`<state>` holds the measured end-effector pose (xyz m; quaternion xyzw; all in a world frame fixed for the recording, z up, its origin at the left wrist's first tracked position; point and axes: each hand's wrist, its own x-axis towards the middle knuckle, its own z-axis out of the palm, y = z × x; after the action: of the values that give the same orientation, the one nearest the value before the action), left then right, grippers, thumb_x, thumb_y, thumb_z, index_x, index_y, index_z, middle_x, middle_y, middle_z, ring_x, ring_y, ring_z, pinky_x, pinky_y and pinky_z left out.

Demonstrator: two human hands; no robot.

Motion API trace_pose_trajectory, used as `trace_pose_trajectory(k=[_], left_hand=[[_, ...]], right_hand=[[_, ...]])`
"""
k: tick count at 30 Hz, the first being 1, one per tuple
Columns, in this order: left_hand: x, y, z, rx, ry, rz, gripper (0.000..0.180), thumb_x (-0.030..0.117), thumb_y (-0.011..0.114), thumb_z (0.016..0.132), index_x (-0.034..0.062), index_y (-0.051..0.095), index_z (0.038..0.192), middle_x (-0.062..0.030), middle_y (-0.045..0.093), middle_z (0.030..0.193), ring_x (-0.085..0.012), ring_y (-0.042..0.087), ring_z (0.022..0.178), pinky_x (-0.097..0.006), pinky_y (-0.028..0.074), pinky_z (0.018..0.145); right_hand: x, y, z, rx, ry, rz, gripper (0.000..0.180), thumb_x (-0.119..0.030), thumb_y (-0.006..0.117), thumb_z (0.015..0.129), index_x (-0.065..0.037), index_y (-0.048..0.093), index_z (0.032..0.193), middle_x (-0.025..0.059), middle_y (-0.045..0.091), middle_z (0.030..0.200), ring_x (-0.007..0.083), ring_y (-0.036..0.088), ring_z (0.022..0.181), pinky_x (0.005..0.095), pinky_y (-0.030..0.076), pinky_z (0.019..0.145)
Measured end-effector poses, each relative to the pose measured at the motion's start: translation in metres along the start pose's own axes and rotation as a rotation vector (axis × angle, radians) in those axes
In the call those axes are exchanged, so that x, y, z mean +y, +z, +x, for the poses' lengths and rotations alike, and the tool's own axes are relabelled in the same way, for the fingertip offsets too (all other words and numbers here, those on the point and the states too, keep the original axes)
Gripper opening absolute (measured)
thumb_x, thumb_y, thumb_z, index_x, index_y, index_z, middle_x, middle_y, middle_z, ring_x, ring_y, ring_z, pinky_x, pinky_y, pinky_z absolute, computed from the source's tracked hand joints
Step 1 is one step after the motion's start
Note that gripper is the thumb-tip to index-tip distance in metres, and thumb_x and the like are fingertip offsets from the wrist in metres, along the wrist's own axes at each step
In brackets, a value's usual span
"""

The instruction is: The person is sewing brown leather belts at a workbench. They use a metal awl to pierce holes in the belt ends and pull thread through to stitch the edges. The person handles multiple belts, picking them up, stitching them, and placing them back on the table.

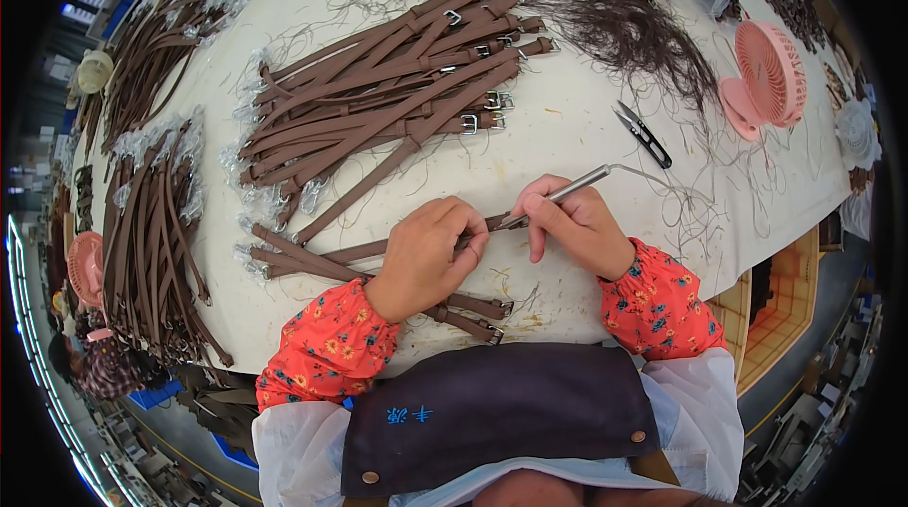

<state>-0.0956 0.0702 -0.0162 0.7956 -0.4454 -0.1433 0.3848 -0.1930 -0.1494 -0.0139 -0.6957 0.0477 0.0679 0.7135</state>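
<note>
My left hand [430,247] is closed on a narrow brown leather strap [364,250], near its end. The strap runs off leftward onto the table. My right hand [577,223] pinches a slim silver pen-shaped tool [579,183], tilted, with a thin pale cord or wire at its upper end. Its lower tip meets or nearly meets the strap's end between my hands; exact contact cannot be made out. Below my left hand lie more strap ends with metal buckles [494,332]. A large pile of buckled brown straps [378,81] lies beyond my hands.
Black-handled thread snips [645,135] lie right of the pile. Dark loose threads [634,39] heap behind them. A pink fan [768,72] stands at the right. More bundled straps [151,242] in clear plastic lie along the left of the white table [567,318].
</note>
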Motion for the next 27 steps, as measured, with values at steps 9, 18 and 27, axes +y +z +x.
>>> trace_pose_trajectory(k=[9,18,27], left_hand=[[-0.0009,-0.0004,0.0002,-0.011,-0.013,-0.015,0.008,0.003,0.071,0.085,0.0033,0.066,0.090,-0.0063,0.063,0.085,-0.0177,0.059,0.064,-0.031,0.049,0.060],[-0.0012,-0.0005,0.0003,-0.009,0.002,-0.013,0.008,0.004,0.072,0.085,0.0036,0.065,0.090,-0.0064,0.065,0.087,-0.0183,0.059,0.065,-0.032,0.049,0.060],[0.0005,-0.0022,0.0009,-0.027,-0.009,-0.081,0.010,0.004,0.073,0.081,0.0042,0.064,0.086,-0.0066,0.065,0.086,-0.0204,0.060,0.069,-0.033,0.049,0.061]], right_hand=[[0.0011,0.0009,0.0000,0.000,0.002,0.013,0.034,-0.026,0.052,0.108,0.002,0.066,0.096,0.0034,0.065,0.081,0.0090,0.061,0.061,0.0257,0.045,0.060],[0.0002,0.0012,-0.0004,-0.004,0.011,0.018,0.033,-0.026,0.051,0.108,0.002,0.066,0.098,0.0024,0.065,0.077,0.0086,0.061,0.061,0.0253,0.045,0.060],[0.0003,0.0009,-0.0001,0.004,0.006,0.015,0.032,-0.026,0.051,0.108,0.000,0.066,0.098,0.0017,0.065,0.074,0.0081,0.060,0.061,0.0253,0.044,0.060]])
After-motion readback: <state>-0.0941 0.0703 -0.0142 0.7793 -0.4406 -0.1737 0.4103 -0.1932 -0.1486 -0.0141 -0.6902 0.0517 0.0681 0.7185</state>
